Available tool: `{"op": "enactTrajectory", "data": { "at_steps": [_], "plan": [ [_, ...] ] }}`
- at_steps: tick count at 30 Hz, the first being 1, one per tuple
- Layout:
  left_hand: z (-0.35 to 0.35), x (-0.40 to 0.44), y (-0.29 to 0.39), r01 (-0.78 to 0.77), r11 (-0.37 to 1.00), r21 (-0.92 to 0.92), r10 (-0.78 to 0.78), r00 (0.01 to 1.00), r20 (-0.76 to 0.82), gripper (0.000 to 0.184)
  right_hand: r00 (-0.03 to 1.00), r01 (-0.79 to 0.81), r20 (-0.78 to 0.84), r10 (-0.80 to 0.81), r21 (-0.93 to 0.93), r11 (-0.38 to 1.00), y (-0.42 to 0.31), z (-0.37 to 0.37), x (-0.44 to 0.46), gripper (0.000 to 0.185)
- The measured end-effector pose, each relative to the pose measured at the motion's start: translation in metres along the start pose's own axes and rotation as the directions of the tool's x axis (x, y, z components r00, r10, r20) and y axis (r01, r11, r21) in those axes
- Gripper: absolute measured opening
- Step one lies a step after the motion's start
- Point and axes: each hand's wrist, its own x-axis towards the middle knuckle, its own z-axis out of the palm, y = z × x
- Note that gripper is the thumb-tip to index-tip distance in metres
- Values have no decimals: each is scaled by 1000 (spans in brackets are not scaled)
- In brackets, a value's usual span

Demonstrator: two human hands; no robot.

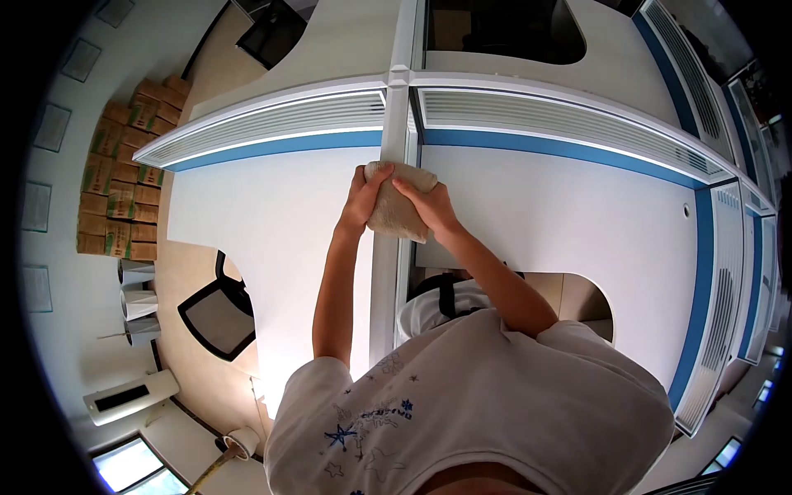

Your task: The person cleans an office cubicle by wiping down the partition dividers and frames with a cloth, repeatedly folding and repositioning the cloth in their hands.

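Observation:
A folded beige cloth [399, 210] is held between my two hands over the white top rail of the partition [386, 272]. My left hand [363, 196] grips its left edge, thumb lying across the upper corner. On the other side my right hand [431, 206] holds the cloth's right edge, with its thumb on top. The remaining fingers of both hands are mostly hidden behind the cloth. Whether the cloth touches the rail beneath it, I cannot tell.
White desktops [280, 194] lie on both sides of the rail, bordered by blue-and-white slatted dividers [561, 115]. A black-framed chair [219, 318] stands at the left. Stacked cardboard boxes [124, 177] line the left wall. Below my right arm is a seat with a black strap [446, 295].

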Motion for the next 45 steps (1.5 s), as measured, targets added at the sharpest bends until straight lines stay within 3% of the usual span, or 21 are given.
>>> {"op": "enactTrajectory", "data": {
  "at_steps": [3,9,12,18,21,22,24,26,28,32,38,45],
  "plan": [
    [-1,6,2,29,999,-17,-29,999,15,69,1000,-22,-13,21,-51,998,-7,0,6,59],
    [0,39,10,-11,992,-127,12,1000,13,71,997,72,6,-71,-10,997,-14,4,51,50],
    [4,81,20,-24,984,-174,27,1000,14,75,986,151,-69,-155,-60,987,-26,3,90,51],
    [24,151,69,33,998,-61,-39,994,-99,83,934,129,-294,-204,-256,958,-61,-1,149,76],
    [25,157,87,65,994,-85,-66,998,-3,89,921,134,-308,-240,-328,935,-75,-6,163,87],
    [26,166,80,60,997,-47,-65,991,-119,92,929,103,-293,-226,-381,919,-79,-9,165,89],
    [27,174,73,37,999,-22,-40,985,-169,95,941,46,-271,-200,-484,874,-86,-12,168,94],
    [23,180,63,14,1000,-22,-17,988,-157,98,965,46,-229,-130,-339,939,-61,-19,187,95],
    [20,158,66,27,998,59,-19,993,-120,101,987,56,-140,-76,-138,989,-61,-18,176,93],
    [14,118,32,-112,987,112,127,983,-133,105,999,41,-17,-44,-174,984,-46,-23,113,87],
    [-3,-21,0,-19,954,301,54,993,-109,91,999,-41,24,42,-65,997,12,-9,-8,69],
    [-8,-98,-26,-62,971,232,108,976,-190,71,984,-76,153,89,-89,993,21,-6,-74,58]
  ]
}}
